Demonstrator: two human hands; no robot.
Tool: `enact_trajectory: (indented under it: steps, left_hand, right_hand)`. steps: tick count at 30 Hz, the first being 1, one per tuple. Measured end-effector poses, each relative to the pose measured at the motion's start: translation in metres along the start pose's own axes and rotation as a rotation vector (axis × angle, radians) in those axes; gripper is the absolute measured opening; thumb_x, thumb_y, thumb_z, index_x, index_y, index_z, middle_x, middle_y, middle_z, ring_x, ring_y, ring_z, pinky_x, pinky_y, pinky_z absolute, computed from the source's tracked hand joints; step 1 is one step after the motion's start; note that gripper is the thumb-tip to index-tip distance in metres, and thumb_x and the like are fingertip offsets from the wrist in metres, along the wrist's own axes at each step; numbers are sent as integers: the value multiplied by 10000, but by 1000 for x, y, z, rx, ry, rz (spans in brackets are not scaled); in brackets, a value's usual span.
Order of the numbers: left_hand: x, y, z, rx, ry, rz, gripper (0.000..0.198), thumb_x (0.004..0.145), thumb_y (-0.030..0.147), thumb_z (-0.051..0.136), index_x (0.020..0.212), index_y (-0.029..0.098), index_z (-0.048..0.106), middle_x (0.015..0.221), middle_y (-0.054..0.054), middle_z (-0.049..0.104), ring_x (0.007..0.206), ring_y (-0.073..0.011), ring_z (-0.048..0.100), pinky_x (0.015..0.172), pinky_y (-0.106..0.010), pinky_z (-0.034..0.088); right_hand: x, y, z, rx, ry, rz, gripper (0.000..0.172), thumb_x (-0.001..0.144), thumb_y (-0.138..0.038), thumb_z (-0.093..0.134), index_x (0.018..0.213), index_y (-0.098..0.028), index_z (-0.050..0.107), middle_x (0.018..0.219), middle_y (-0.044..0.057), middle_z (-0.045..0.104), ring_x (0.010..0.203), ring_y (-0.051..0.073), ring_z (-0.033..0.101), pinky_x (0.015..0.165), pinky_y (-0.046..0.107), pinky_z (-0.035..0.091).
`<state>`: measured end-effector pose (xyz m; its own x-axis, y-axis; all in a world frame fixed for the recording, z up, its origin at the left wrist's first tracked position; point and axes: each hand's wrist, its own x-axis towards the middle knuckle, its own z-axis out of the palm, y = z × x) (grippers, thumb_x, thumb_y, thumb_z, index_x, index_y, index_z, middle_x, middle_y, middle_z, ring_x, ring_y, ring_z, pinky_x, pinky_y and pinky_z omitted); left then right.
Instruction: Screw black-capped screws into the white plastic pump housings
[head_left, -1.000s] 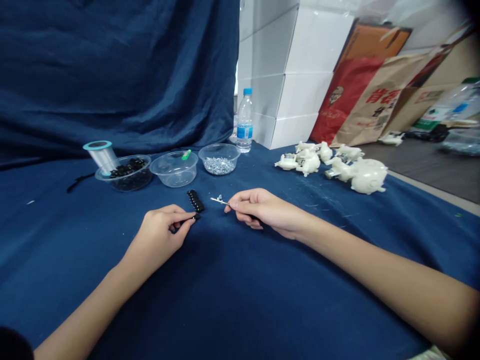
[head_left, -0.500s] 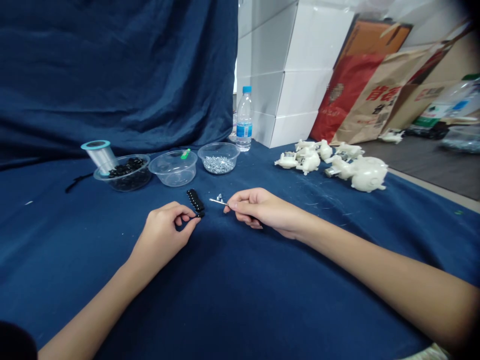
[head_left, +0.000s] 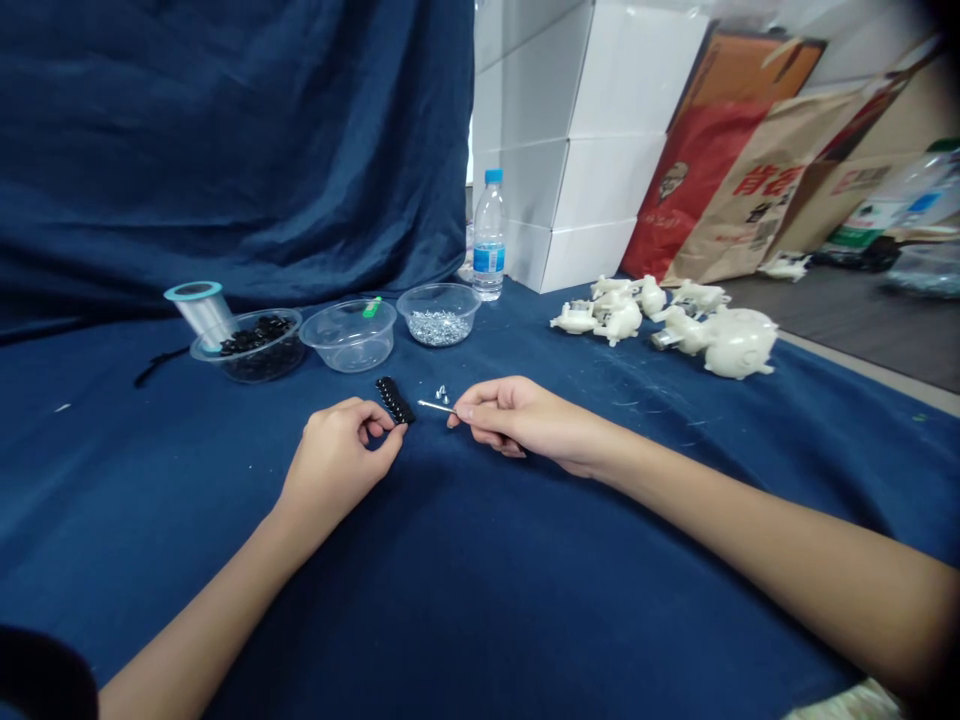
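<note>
My left hand [head_left: 341, 462] rests on the dark blue cloth-covered counter [head_left: 465, 600], its grip pinched, thumb against forefinger, on the near end of a short black ribbed plastic strip [head_left: 391, 398] that lies flat on the cloth. My right hand [head_left: 514, 418] has its grip clenched on a thin silver metal tool [head_left: 435, 405], whose tip points left toward the strip, near it but apart. Two tiny silver screws [head_left: 441, 393] lie just beyond the tip. Behind stand a clear plastic bowl of black parts [head_left: 251, 348], a nearly bare clear plastic bowl [head_left: 349, 338] and a clear plastic bowl of silver screws [head_left: 439, 318]. A heap of cream plastic toy parts [head_left: 675, 325] lies well off to my right
</note>
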<state>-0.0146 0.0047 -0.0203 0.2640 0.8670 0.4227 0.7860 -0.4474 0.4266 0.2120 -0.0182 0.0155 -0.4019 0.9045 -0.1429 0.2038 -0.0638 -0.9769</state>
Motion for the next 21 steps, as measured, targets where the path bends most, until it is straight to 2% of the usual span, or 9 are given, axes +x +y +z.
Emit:
enact_trajectory:
  steps: [2, 4, 7, 10, 13, 21]
  left_hand:
    - [0, -1, 0, 8, 5, -17, 146, 789, 356, 641, 738, 220, 629, 707, -8, 634, 655, -185, 575, 631, -336, 468]
    - [0, -3, 1, 19, 27, -33, 184, 776, 366, 655, 876, 218, 614, 799, -28, 645, 775, -223, 601, 699, -369, 495]
    - [3, -8, 5, 28, 57, -34, 478, 751, 385, 683, 1156, 180, 534, 1067, -101, 636, 1039, -287, 570, 895, -446, 486]
    - [8, -15, 10, 18, 32, -27, 700, 747, 415, 684, 1325, 118, 424, 1299, -175, 555, 1220, -333, 496, 1033, -490, 415]
    - [13, -19, 14, 1, -13, -22, 751, 758, 427, 669, 1373, 104, 385, 1370, -198, 522, 1275, -353, 477, 1064, -518, 387]
    - [21, -21, 14, 5, -27, 9, 617, 727, 432, 680, 1266, 198, 491, 1295, -126, 570, 1213, -326, 528, 1026, -498, 407]
  right_hand:
    - [0, 0, 0, -1, -4, -2, 210, 902, -352, 596, 879, -153, 660, 582, -45, 454, 487, 63, 351, 423, 183, 258]
    - [0, 0, 0, 3, -4, 2, 226, 897, -374, 606, 882, -156, 664, 588, -44, 454, 493, 65, 354, 426, 185, 258]
    - [0, 1, -1, 16, -6, 7, 245, 890, -401, 619, 878, -160, 663, 582, -49, 445, 490, 65, 340, 426, 189, 252]
    - [0, 2, -1, 15, -10, 4, 262, 886, -420, 624, 887, -160, 662, 579, -52, 439, 487, 65, 334, 424, 190, 245]
    - [1, 3, -3, 3, -4, -6, 274, 896, -425, 609, 900, -155, 661, 589, -48, 450, 491, 64, 350, 431, 188, 258]
    - [-1, 1, -3, -9, 1, -20, 290, 890, -442, 612, 901, -155, 657, 594, -50, 449, 488, 64, 354, 433, 187, 253]
